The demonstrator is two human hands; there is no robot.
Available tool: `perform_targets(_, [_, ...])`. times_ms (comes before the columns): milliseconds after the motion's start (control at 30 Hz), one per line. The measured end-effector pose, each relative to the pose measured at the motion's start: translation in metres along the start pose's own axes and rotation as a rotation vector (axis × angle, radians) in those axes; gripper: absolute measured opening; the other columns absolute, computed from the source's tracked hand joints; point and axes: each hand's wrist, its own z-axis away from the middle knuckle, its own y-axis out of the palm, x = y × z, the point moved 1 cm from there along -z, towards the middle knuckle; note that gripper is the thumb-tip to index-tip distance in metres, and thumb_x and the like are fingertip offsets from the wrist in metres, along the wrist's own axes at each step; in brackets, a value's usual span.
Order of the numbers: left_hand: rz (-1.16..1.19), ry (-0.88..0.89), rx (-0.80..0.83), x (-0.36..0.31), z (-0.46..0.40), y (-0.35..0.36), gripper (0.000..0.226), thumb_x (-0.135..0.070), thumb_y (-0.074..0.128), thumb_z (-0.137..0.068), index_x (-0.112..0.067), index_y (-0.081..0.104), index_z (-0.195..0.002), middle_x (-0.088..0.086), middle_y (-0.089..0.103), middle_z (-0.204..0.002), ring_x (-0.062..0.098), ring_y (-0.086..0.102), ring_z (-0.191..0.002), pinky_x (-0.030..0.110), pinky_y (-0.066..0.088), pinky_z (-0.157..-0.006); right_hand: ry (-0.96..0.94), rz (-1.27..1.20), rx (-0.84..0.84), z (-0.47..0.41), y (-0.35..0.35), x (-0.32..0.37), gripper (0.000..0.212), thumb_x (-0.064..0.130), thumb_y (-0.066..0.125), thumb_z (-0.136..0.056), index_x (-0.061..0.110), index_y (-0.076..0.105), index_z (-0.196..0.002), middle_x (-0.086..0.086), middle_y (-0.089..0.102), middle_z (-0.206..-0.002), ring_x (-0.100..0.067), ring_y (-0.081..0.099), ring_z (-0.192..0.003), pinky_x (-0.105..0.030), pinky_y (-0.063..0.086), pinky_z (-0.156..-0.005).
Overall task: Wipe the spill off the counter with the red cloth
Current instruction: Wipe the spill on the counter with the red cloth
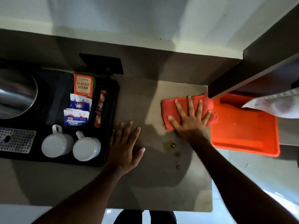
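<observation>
The red cloth (pixel 169 110) lies folded on the grey counter (pixel 145 188) near its far right corner. My right hand (pixel 191 117) presses flat on the cloth with fingers spread. A spill of small brown drops (pixel 173 145) dots the counter just in front of the cloth, trailing toward me. My left hand (pixel 125 146) rests flat on the bare counter left of the drops, fingers apart, holding nothing.
A black tray (pixel 111 110) at the left holds two upturned white mugs (pixel 56 144), tea packets (pixel 83 85) and sachets. A metal kettle (pixel 14 94) stands at the far left. An orange tray (pixel 246 131) sits beyond the counter's right edge under a dark shelf.
</observation>
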Motion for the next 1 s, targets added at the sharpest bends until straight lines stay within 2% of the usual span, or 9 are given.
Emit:
perform_targets(67, [0.000,-0.005,0.008,-0.001,0.000,-0.002,0.078,-0.061,0.049,-0.089,-0.025,0.036,-0.157,0.009,0.026,-0.169,0.037,0.019,-0.156,0.057,0.018,-0.122,0.197,-0.091,-0.007,0.002,-0.001,0.049,0.075,0.079,0.028,-0.086,0.051,0.020,-0.155,-0.005,0.013,-0.171,-0.049,0.006,-0.154,-0.082,0.001,-0.111])
perform_targets(133, [0.004,-0.012,0.007,-0.001,0.000,-0.003,0.077,-0.062,0.047,-0.089,-0.025,0.039,-0.156,0.010,0.027,-0.168,0.038,0.020,-0.156,0.059,0.019,-0.122,-0.012,-0.041,0.008,0.035,0.009,0.072,0.071,0.078,0.026,-0.090,0.049,0.023,-0.155,-0.008,0.017,-0.170,-0.050,0.010,-0.153,-0.083,0.000,-0.109])
perform_targets(233, [0.007,0.002,-0.018,0.001,0.000,0.003,0.076,-0.062,0.046,-0.090,-0.026,0.039,-0.156,0.010,0.029,-0.168,0.039,0.021,-0.155,0.058,0.016,-0.123,-0.336,0.052,-0.007,0.063,0.019,0.019,0.073,0.083,0.024,-0.088,0.051,0.024,-0.153,-0.004,0.025,-0.168,-0.045,0.016,-0.153,-0.082,0.014,-0.110])
perform_targets(367, [-0.030,0.026,-0.049,0.004,0.001,0.006,0.076,-0.063,0.046,-0.091,-0.027,0.035,-0.157,0.009,0.027,-0.169,0.038,0.021,-0.155,0.058,0.017,-0.123,0.116,-0.071,-0.007,0.036,0.008,0.041,0.074,0.081,0.027,-0.087,0.051,0.022,-0.154,-0.003,0.017,-0.170,-0.047,0.009,-0.154,-0.079,0.001,-0.112])
perform_targets(433, [-0.037,0.026,-0.024,0.003,0.000,0.004,0.077,-0.063,0.044,-0.091,-0.027,0.033,-0.158,0.009,0.024,-0.170,0.038,0.019,-0.156,0.058,0.016,-0.123,-0.032,-0.033,0.015,0.068,0.016,0.056,0.074,0.081,0.021,-0.088,0.050,0.020,-0.155,-0.005,0.018,-0.170,-0.049,0.012,-0.153,-0.081,0.003,-0.111])
perform_targets(533, [-0.034,0.019,-0.021,0.003,0.001,0.002,0.078,-0.062,0.045,-0.090,-0.027,0.032,-0.159,0.009,0.023,-0.170,0.037,0.018,-0.156,0.058,0.014,-0.124,-0.243,0.031,0.089,0.119,0.018,0.004,0.077,0.086,0.019,-0.084,0.054,0.019,-0.154,0.001,0.018,-0.170,-0.045,0.016,-0.153,-0.080,0.014,-0.111])
perform_targets(667, [-0.045,0.025,-0.026,0.003,0.003,0.004,0.077,-0.063,0.042,-0.092,-0.028,0.029,-0.159,0.008,0.021,-0.171,0.036,0.014,-0.157,0.056,0.011,-0.125,0.137,-0.086,0.096,0.071,0.011,0.015,0.077,0.087,0.019,-0.083,0.057,0.007,-0.153,0.002,0.001,-0.172,-0.045,-0.005,-0.155,-0.079,-0.004,-0.113])
perform_targets(833, [-0.064,0.029,-0.038,0.002,0.005,0.003,0.076,-0.061,0.041,-0.093,-0.026,0.030,-0.159,0.010,0.023,-0.170,0.038,0.017,-0.156,0.058,0.015,-0.124,-0.161,0.018,0.063,0.183,0.031,0.029,0.075,0.084,0.021,-0.087,0.054,0.014,-0.155,0.001,0.015,-0.171,-0.044,0.011,-0.155,-0.078,0.010,-0.113])
perform_targets(1000, [-0.065,0.030,-0.054,0.001,0.003,0.004,0.075,-0.059,0.044,-0.093,-0.026,0.032,-0.158,0.010,0.025,-0.169,0.038,0.018,-0.156,0.059,0.015,-0.124,0.194,-0.122,0.073,0.121,0.017,0.026,0.075,0.087,0.017,-0.084,0.058,0.006,-0.153,0.001,0.003,-0.172,-0.045,-0.005,-0.155,-0.080,-0.001,-0.112])
